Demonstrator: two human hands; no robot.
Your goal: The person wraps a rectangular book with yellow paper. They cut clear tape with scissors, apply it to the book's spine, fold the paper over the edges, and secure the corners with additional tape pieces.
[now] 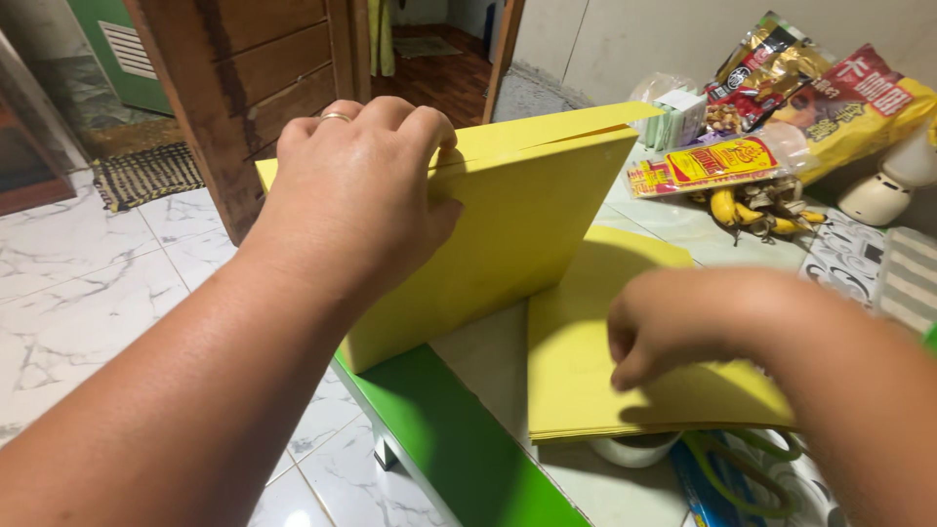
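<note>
Left hand (356,195) holds a stack of yellow paper sheets (508,224) standing on edge on the tabletop (488,356), near its green front rim (439,439). The upright stack's long axis runs from lower left, by the rim, up to the right toward the back of the tabletop; its top edge climbs to the right and its broad face is turned toward the camera and to the right. Left grip is closed over the top edge at the stack's left end: fingers curl over the far side, thumb presses the near face, so it pinches the sheets; a ring sits on one finger. A thin slit shows along the top edge where the sheets part a little. A second pile of yellow sheets (586,332) lies flat on the tabletop just to the right of the upright stack, touching or nearly touching its base, long side running away from the camera. Right hand (683,322) rests on this flat pile near its right part, fingers bent down with tips on the top sheet; blurred, so cannot tell if it pinches a sheet or just presses. A white bowl (634,449) pokes out from under the flat pile's front edge. At the back of the tabletop, well apart from the hands: bananas (752,210), snack bags (830,88), a yellow and red packet (712,166). White marble floor (88,283) to the left.
</note>
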